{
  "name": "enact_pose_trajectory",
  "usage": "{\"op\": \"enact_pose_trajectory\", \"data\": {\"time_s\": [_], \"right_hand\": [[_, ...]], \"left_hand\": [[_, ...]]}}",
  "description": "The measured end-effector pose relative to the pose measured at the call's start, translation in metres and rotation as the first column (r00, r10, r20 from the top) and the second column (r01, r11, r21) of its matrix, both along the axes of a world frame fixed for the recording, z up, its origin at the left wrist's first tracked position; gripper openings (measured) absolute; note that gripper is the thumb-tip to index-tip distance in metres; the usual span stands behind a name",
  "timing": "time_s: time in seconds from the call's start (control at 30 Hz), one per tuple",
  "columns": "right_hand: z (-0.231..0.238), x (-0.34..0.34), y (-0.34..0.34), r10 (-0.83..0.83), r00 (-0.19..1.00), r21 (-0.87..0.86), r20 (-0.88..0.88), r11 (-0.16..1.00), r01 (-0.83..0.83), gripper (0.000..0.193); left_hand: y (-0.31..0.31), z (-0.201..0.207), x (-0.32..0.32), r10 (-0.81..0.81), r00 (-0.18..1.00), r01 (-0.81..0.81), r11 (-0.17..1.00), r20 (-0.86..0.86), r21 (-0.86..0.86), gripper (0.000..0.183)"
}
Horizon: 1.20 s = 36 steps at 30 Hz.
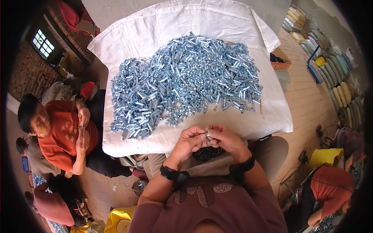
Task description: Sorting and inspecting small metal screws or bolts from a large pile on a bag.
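Note:
My left hand [191, 142] and my right hand [227, 139] meet in front of me at the table's near edge, fingertips pinched together. Between them shows a small shiny metal piece [208, 135], too small to tell its exact kind. Both hands are closed on it. Just beyond lies a wide heap of bluish-silver metal parts [182, 73], with longer slotted tubes at the sides and short nut-like pieces in the middle. White cloth [128, 146] covers the table under the heap. Below my hands, a dark mass of small things [206, 154] is partly hidden.
At my left sits a person in an orange shirt [62, 132], hands together near the table's side. Other people bend over work at the far left and lower right. A box [281, 60] stands past the right table edge; filled sacks [336, 73] line the wall.

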State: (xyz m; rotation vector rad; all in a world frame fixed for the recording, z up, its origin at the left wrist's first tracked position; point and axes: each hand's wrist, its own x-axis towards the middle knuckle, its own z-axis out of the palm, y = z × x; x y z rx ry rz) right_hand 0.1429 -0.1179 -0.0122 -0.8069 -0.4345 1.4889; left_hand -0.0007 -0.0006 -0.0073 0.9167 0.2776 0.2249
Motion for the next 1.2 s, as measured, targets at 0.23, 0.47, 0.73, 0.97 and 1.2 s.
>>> {"op": "enact_pose_trajectory", "data": {"time_s": [0.23, 0.47, 0.73, 0.97, 1.2], "right_hand": [[-0.021, 0.035, 0.031, -0.176, -0.115, 0.209, 0.978, 0.857, 0.471, 0.026], [-0.027, 0.035, 0.042, -0.038, -0.413, 0.262, 0.910, 0.824, 0.502, 0.016], [-0.031, 0.031, 0.033, -0.337, -0.188, 0.382, 0.923, 0.733, 0.563, 0.012], [-0.011, 0.025, 0.022, -0.587, 0.595, 0.104, 0.548, 0.754, 0.648, 0.017], [0.005, 0.000, 0.004, -0.473, 0.755, 0.089, 0.454, 0.867, 0.490, 0.016]], "left_hand": [[0.042, 0.003, 0.038, 0.125, 0.985, -0.133, 0.096, 0.121, 0.987, 0.015], [0.062, -0.008, 0.116, 0.247, 0.969, 0.104, -0.382, -0.007, 0.918, 0.009], [0.067, -0.007, 0.125, 0.271, 0.958, 0.196, -0.384, -0.093, 0.902, 0.008], [0.044, 0.005, 0.076, 0.326, 0.945, -0.069, 0.154, 0.015, 0.986, 0.011], [0.000, 0.001, 0.020, 0.117, 0.993, -0.105, 0.949, -0.024, 0.297, 0.012]]}}
